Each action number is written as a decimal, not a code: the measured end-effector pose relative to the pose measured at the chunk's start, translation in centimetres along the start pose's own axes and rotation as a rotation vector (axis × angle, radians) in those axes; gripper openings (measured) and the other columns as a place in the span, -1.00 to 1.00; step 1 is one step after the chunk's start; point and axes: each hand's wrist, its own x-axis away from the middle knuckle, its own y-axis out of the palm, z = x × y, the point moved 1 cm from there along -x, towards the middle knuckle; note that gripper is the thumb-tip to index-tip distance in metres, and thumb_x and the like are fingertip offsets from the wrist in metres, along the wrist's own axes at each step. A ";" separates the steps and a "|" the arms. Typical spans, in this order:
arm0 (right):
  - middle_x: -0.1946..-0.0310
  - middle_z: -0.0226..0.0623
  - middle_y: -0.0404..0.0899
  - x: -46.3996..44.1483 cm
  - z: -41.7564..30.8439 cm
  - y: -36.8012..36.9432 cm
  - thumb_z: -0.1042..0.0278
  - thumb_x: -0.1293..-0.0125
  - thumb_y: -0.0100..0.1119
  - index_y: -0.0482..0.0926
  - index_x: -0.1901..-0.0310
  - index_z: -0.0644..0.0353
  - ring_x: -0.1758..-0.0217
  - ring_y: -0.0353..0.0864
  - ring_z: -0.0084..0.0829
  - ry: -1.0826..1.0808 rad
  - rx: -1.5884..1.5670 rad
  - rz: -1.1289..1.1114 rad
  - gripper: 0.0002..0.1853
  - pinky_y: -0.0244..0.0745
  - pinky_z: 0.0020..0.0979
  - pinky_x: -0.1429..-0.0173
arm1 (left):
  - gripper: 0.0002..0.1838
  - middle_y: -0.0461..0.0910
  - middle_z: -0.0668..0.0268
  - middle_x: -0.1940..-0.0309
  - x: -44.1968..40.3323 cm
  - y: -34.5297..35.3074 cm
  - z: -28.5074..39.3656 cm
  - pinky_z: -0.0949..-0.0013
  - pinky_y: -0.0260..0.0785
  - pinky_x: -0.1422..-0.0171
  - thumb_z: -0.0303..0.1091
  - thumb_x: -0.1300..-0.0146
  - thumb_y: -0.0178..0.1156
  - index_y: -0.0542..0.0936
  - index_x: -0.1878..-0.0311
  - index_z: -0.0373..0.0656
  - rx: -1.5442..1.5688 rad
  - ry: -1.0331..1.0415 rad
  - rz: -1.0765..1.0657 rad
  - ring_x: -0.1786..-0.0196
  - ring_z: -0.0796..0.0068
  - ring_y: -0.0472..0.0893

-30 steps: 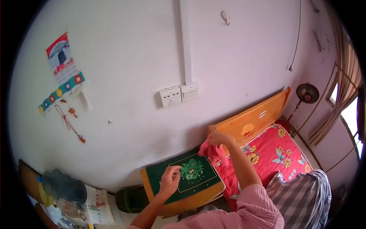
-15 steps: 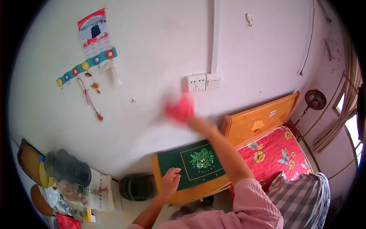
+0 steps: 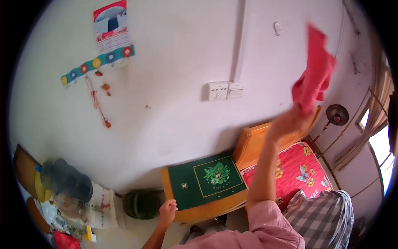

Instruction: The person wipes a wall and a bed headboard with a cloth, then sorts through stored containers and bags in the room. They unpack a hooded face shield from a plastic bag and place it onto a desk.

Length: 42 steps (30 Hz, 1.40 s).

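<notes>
A red cloth is held up by my right hand, its upper end flaring above the fingers and slightly blurred. My right arm is raised in front of the bed's wooden headboard. Low at the left, my left hand has its fingers curled in, and nothing shows in them. It is beside the front left corner of a wooden table with a green mat on top.
On the white wall are a socket, a switch, a calendar and a hook strip. A bed with red floral bedding and a checked cloth lies right. A fan stands behind it. A dark basket and stacked items stand left.
My right hand has swung the red cloth from beside the socket up and to the right. My left hand has moved left and down, off the green mat.
</notes>
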 end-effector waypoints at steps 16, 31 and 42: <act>0.46 0.04 0.56 28.2 2.0 -7.3 0.29 -0.16 0.02 0.47 0.19 0.30 0.37 0.59 -0.06 0.653 -0.592 -2.003 -0.74 0.47 -0.22 0.24 | -0.79 0.56 0.27 0.23 -6.2 3.3 3.8 0.44 0.45 0.14 -0.49 -0.20 0.08 0.46 0.08 -0.23 0.450 -0.035 0.096 0.19 0.46 0.58; -0.05 -0.13 0.46 2.4 18.5 -8.1 0.51 -0.21 0.13 0.33 -0.20 0.25 -0.09 0.46 -0.24 0.296 -0.522 -1.369 -0.52 0.34 -0.31 -0.16 | -0.65 0.60 0.15 0.14 -16.8 19.0 38.7 0.27 0.55 0.29 -0.24 -0.33 0.04 0.44 -0.07 -0.27 0.595 0.169 -0.546 0.17 0.29 0.64; 0.21 -0.30 0.60 -7.8 36.0 -14.3 0.54 -0.30 0.02 0.44 -0.04 0.22 0.21 0.59 -0.49 0.589 -0.171 -1.290 -0.73 0.49 -0.48 0.12 | -0.63 0.55 0.10 0.04 -16.1 19.3 72.5 0.32 0.38 -0.12 -0.22 -0.34 0.08 0.49 -0.02 -0.35 0.393 1.798 1.299 0.01 0.29 0.54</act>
